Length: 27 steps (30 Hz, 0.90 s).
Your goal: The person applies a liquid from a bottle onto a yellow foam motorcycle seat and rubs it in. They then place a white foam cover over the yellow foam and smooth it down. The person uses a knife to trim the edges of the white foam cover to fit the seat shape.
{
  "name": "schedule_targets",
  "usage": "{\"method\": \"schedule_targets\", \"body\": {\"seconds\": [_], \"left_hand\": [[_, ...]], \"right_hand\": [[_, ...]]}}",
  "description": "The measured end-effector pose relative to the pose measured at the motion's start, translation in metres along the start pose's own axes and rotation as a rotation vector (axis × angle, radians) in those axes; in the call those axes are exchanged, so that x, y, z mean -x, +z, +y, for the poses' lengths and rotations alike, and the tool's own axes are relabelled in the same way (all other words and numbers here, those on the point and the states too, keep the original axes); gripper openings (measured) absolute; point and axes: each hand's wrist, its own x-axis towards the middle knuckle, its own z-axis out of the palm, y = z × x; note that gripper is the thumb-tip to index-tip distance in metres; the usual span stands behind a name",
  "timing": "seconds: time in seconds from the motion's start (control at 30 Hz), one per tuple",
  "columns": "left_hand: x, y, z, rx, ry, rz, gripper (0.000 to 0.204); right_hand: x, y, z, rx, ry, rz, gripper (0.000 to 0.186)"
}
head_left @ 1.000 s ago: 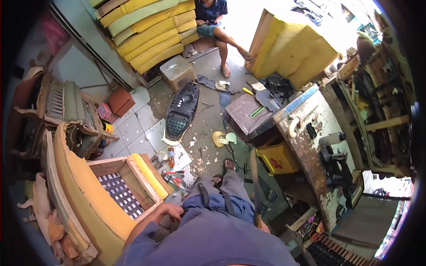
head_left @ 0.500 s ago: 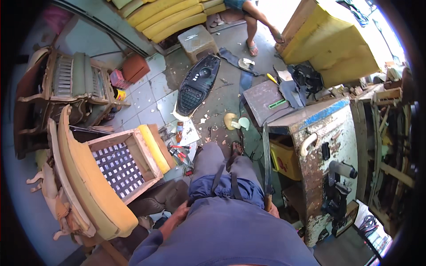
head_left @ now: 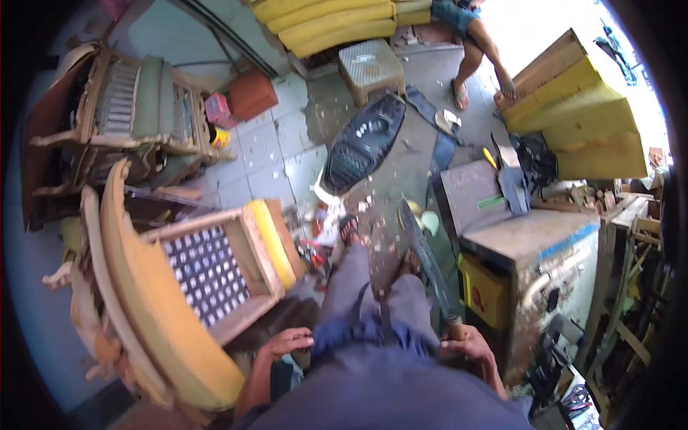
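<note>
My right hand (head_left: 469, 345) grips the wooden handle of a machete (head_left: 427, 259). Its long dark blade points up and away from me, along my right leg. Beside my left hip, my left hand (head_left: 288, 344) has its fingers curled together, and nothing shows in them. Ahead on the floor lies a black motorcycle seat base (head_left: 364, 143), underside up, with a pale edge at its near end. Next to the blade are scraps of pale foam (head_left: 429, 222).
An armchair frame (head_left: 272, 247) with woven black straps stands at left, a carved chair (head_left: 136, 122) behind it. A worn cabinet (head_left: 534, 236) is at right. A stool (head_left: 369, 68) and a seated person's legs (head_left: 473, 64) are farther off. Tools (head_left: 309, 254) lie near my foot.
My right hand has come forward, and the machete tilts away from me more visibly. My left hand has moved out from my side. The view has shifted, and one foot is farther forward.
</note>
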Motion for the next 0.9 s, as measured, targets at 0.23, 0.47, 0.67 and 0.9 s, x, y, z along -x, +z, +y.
{"method": "schedule_targets", "body": {"seconds": [0.23, 0.47, 0.67, 0.9], "left_hand": [[-0.392, -0.243, -0.009, -0.150, -0.050, 0.666, 0.025], [-0.675, -0.346, -0.082, -0.910, -0.094, 1.078, 0.100], [-0.703, -0.402, -0.121, -0.662, 0.188, 1.164, 0.095], [-0.662, -0.380, -0.071, -0.158, 0.113, 0.443, 0.063]], "right_hand": [[-0.319, -0.068, 0.020, 0.572, 0.118, 0.833, 0.050], [-0.653, -0.158, 0.247, 0.797, -0.171, 0.981, 0.054], [-0.731, -0.144, 0.297, 1.082, -0.281, 1.063, 0.056], [-0.760, -0.118, 0.237, 0.955, -0.722, 0.373, 0.054]]}}
